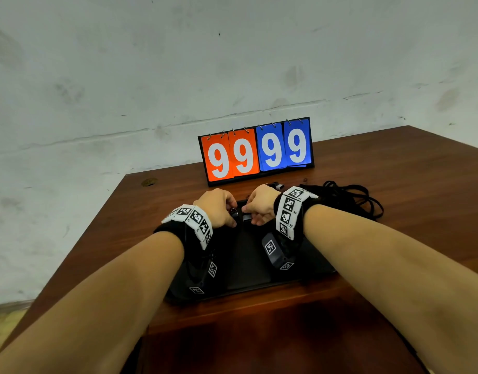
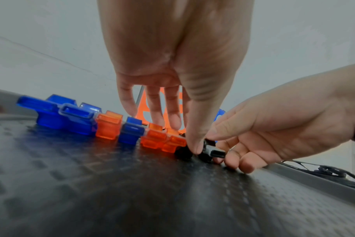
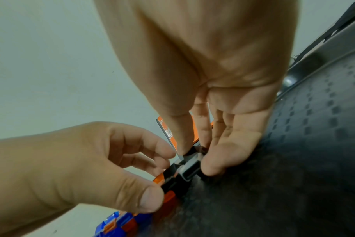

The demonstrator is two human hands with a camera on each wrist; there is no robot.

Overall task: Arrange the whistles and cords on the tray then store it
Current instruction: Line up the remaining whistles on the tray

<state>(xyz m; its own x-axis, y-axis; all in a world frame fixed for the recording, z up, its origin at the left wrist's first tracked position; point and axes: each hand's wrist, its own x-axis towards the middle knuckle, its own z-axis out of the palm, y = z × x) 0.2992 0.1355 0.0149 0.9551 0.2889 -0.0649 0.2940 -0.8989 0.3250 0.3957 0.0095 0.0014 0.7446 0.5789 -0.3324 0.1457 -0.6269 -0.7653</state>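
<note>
Pinching is observed at both hands, which meet near the centre of the head view over the far end of the black tray. The left hand has its thumb pressed down on a black whistle, its other fingers hanging straight behind the row of whistles; the grip reads as a narrow pinch. The right hand holds a black and grey whistle between thumb and curled fingers, the mouthpiece facing the left wrist camera. Both dark whistles rest on the tray's dotted floor, touching each other.

In the left wrist view, a row of translucent whistles runs from centre left toward the middle of the frame: blue whistles at the left end, then an orange whistle, another blue one, and a pair of orange whistles touching the black whistle. All stand on the tray along its far edge.

Black cords lie in a loose tangle on the table, right of centre in the head view, just beside the tray and outside it. A flip scoreboard showing 9 9 in orange and 9 9 in blue stands on the table beyond the hands, upper centre of the frame. Marker-printed bands wrap both wrists.
</note>
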